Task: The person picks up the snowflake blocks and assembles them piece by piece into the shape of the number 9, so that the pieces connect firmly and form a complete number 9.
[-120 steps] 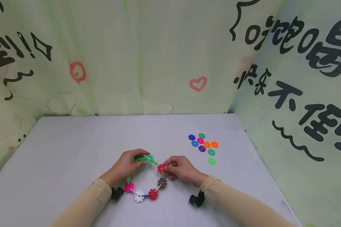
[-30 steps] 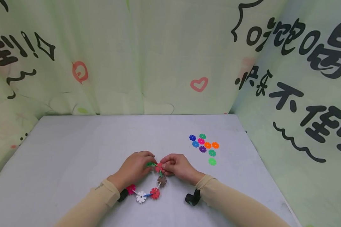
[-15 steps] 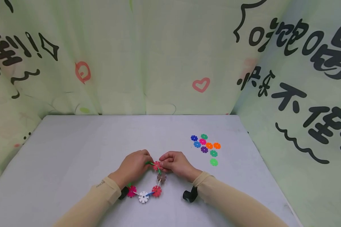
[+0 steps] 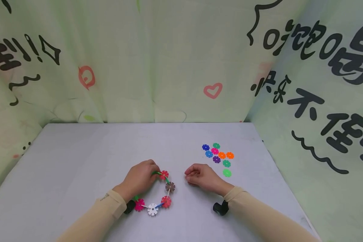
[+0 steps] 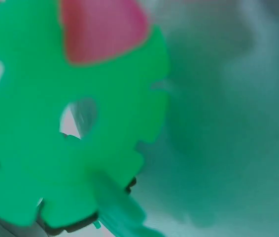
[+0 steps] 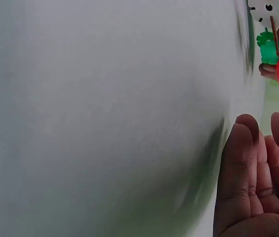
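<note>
Gripping left hand (image 4: 139,177): fingers curled on disc chain (image 4: 166,202).
Right hand (image 4: 204,177): loosely curled, thumb apart, empty.
Handling: likely light, stiff; pinch rims near fingertips.

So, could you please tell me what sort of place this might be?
Probably a small indoor booth for tabletop work: printed curtains hang behind and beside a white table, and colourful slotted discs lie on it.

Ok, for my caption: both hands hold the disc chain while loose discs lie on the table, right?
Not both: the head view shows only the left hand holding the disc chain; the right hand is apart from it. Loose discs do lie on the table.
</note>
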`<state>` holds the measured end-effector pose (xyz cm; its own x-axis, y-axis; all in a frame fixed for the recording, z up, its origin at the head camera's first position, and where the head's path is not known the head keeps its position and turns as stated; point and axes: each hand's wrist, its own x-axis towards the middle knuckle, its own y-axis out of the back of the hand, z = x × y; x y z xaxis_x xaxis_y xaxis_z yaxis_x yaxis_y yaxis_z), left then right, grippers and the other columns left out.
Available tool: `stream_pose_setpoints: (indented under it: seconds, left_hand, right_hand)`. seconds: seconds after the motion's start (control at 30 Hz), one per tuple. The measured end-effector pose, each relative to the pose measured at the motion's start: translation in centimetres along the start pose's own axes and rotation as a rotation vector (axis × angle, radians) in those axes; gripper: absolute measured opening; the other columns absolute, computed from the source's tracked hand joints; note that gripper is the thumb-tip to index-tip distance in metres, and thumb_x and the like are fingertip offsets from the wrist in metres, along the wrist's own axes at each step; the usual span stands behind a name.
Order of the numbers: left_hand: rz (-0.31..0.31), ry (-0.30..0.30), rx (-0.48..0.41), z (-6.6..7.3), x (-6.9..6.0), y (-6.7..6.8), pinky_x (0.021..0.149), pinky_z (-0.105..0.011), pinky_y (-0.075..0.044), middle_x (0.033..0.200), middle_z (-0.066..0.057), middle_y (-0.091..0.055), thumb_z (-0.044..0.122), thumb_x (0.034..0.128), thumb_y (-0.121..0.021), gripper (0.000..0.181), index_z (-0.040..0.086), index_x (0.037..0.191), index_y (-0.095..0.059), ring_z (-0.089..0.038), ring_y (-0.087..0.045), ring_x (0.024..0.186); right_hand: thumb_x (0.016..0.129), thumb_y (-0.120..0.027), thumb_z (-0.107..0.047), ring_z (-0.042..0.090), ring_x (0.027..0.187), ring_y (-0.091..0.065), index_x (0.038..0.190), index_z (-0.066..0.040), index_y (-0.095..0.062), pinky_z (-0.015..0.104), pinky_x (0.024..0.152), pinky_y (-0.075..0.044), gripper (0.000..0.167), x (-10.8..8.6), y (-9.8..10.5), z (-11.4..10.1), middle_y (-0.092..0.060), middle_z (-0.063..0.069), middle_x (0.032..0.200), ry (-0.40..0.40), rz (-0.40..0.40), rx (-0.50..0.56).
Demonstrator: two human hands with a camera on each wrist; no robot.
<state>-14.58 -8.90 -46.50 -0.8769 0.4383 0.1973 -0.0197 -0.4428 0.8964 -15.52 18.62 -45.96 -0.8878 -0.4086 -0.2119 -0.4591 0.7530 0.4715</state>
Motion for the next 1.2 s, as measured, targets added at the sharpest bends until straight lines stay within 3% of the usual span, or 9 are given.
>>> stream_pose_setpoints:
  seconds: [0.23,0.43,0.8,1.03,1.2]
  left_hand:
    - [0.002,0.007,-0.044,-0.2,-0.1,0.0,0.078,-0.035,-0.054,0.097,0.004,-0.062,0.007,0.0851,-0.077,0.012,0.016,0.092,-0.076,-0.015,-0.063,0.088]
    - [-0.003,0.034,-0.095,-0.3,-0.1,0.0,0.081,-0.036,-0.053,0.098,0.005,-0.062,0.012,0.0839,-0.08,0.011,0.017,0.093,-0.075,-0.015,-0.062,0.088]
    - [-0.005,0.059,-0.136,-0.6,-0.2,-0.1,0.081,-0.035,-0.052,0.097,0.006,-0.061,0.018,0.0813,-0.084,0.014,0.016,0.093,-0.075,-0.014,-0.061,0.087]
    - [-0.003,0.028,-0.141,-0.7,-0.2,-0.1,0.08,-0.035,-0.053,0.096,0.007,-0.061,0.019,0.0824,-0.083,0.013,0.016,0.093,-0.075,-0.013,-0.062,0.087]
    - [-0.012,0.028,-0.146,-0.6,-0.2,-0.1,0.081,-0.036,-0.053,0.097,0.007,-0.061,0.02,0.0831,-0.083,0.013,0.017,0.093,-0.075,-0.014,-0.062,0.088]
  right_hand:
    - [0.092,-0.072,-0.013,0.016,0.089,-0.064,0.106,-0.011,-0.07,0.03,0.078,-0.054,0.014,-2.1,2.9,1.2,-0.067,-0.004,0.094,0.063,0.047,-0.205]
    - [0.091,-0.073,-0.011,0.017,0.091,-0.065,0.109,-0.011,-0.07,0.028,0.077,-0.055,0.018,-3.7,5.2,2.3,-0.068,-0.005,0.098,0.058,0.078,-0.24]
    - [0.088,-0.075,-0.005,0.016,0.085,-0.065,0.106,-0.008,-0.07,0.026,0.072,-0.055,0.019,-5.9,8.5,4.4,-0.067,-0.002,0.096,0.004,0.231,-0.363]
    - [0.086,-0.077,-0.006,0.019,0.087,-0.065,0.109,-0.006,-0.069,0.034,0.075,-0.057,0.024,-6.4,9.4,5.5,-0.067,0.002,0.098,-0.042,0.322,-0.453]
    - [0.085,-0.079,-0.008,0.018,0.085,-0.062,0.113,-0.004,-0.069,0.033,0.074,-0.056,0.03,-6.3,9.7,6.2,-0.066,0.002,0.098,-0.058,0.331,-0.478]
